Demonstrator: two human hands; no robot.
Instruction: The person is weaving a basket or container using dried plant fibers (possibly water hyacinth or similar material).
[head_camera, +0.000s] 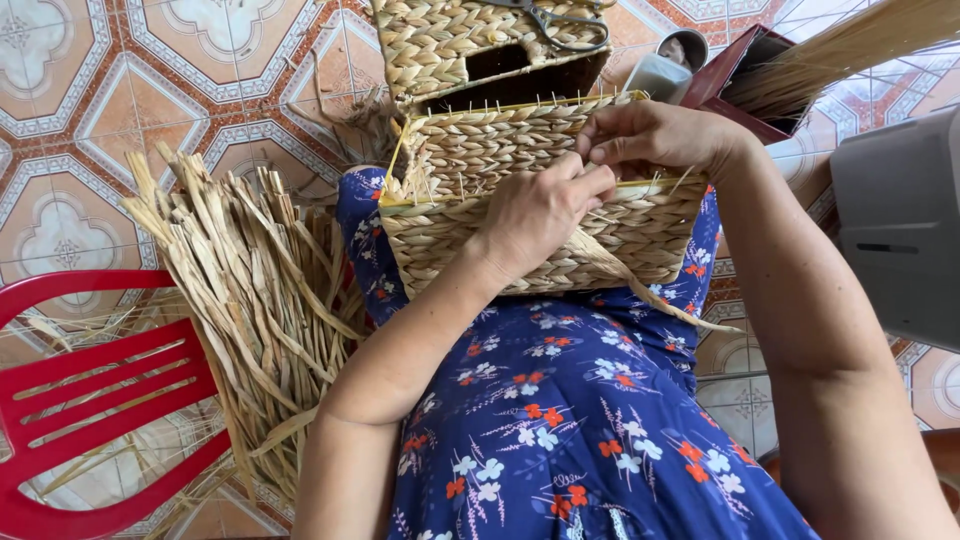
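Basket (470, 215) lies widthwise across lap, rim up, both hands' fingers (590, 180) pinching it.

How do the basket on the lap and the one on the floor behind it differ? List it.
The basket on the lap is unfinished: a yellow frame and loose strand ends show along its edge, and both the left hand and right hand work on it. The basket on the floor stands untouched, has a slot opening in its wall, and carries scissors on top. Both are braided from the same pale dried fibre.
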